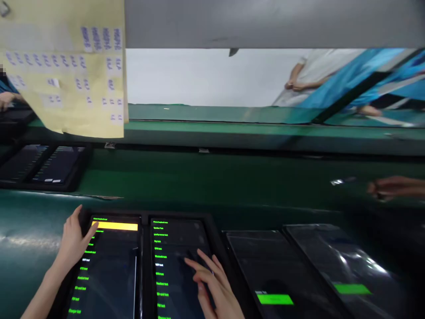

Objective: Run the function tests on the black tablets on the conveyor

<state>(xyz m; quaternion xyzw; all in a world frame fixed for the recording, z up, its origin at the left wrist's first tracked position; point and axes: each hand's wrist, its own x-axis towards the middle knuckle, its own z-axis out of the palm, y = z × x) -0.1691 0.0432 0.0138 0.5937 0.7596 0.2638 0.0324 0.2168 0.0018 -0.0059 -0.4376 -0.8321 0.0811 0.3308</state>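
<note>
My left hand [75,237] is at the upper left edge of a dark tablet [109,274], its thumb on a yellow highlighted row near the top of the screen and its fingers spread. My right hand [214,281] is over the right part of a second tablet [175,248], fingers apart, with nothing held. Both screens list lines of green text with one white line, and both tablets lie side by side in a black tray [145,248]. To the right are two more dark tablets, one [275,266] and another [341,257], each showing a green bar.
A yellow sheet with labels [66,102] hangs at the upper left. Behind it, another black tray [75,170] holds two tablets on the green surface [199,177]. At the right edge is another person's blurred hand [395,187]. People in white and blue stand beyond the ledge.
</note>
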